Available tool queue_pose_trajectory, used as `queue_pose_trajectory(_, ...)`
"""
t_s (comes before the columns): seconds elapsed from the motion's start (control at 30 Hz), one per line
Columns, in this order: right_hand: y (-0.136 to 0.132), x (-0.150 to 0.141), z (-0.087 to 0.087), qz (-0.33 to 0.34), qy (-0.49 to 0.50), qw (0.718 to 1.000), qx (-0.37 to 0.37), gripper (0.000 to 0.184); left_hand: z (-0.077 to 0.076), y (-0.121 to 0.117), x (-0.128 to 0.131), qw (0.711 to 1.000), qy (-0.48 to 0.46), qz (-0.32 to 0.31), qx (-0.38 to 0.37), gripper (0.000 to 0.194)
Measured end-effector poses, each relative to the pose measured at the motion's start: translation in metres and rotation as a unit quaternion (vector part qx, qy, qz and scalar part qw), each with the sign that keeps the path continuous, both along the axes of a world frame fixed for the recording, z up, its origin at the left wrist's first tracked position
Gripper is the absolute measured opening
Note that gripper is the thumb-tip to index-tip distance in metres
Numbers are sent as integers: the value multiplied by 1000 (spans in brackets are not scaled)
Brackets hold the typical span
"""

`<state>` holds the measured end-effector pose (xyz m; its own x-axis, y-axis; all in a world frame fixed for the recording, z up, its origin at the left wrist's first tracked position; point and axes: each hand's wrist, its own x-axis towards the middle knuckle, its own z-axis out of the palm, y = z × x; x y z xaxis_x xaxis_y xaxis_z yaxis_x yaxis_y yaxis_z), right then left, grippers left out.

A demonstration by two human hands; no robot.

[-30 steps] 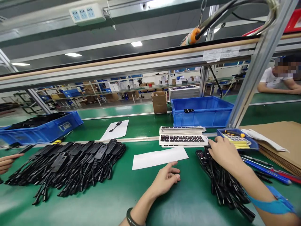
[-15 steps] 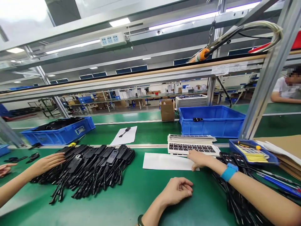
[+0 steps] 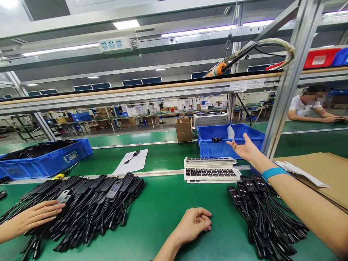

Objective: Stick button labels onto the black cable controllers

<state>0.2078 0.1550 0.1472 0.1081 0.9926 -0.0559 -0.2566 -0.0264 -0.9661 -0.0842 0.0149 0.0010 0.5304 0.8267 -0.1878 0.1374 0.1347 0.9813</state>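
Observation:
My right hand [image 3: 244, 148], a blue band on its wrist, is stretched out palm up with fingers spread, holding nothing, just in front of a blue bin [image 3: 231, 146]. A white paper slip [image 3: 230, 132] hangs in the air over that bin's rim. My left hand [image 3: 194, 224] rests on the green mat with its fingers curled in, and nothing shows in it. Under my right forearm lies a pile of black cables with remote-like heads [image 3: 258, 214]. Sheets of printed labels [image 3: 210, 172] are stacked between that pile and the bin.
A co-worker's hand [image 3: 38, 215] lies flat on a big heap of black cables [image 3: 95, 201] at the left. Behind it stands another blue bin [image 3: 46, 159]. A white sheet with one cable [image 3: 132, 161], a cardboard box [image 3: 184, 130] and cardboard sheets [image 3: 320, 170] sit around. A person [image 3: 307, 107] sits far right.
My right hand has left the white strip's spot on the mat and swung up toward the blue bin, now open. The strip is gone from the mat; a white slip is over the bin.

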Motion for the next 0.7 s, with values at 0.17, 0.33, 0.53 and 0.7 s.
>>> queue_pose_trajectory(0.17, -44, -8, -15, 22, -132, 991, 27, 29, -1, -1, 1, 1000, -1, -1, 1, 51)
queue_pose_trajectory(0.33, -119, -21, -63, 36, -354, 932, 70, 20, -1, -2, 2, 1000, -8, 1, -2, 59)
queue_pose_trajectory(0.53, -185, -24, -119, -73, -704, 698, 113, 32, 0, -1, 4, 1000, -11, 2, -2, 66)
queue_pose_trajectory(0.7, -186, -44, -102, -11, -761, 639, 114, 22, 3, -4, 6, 1000, -12, 7, -3, 71)
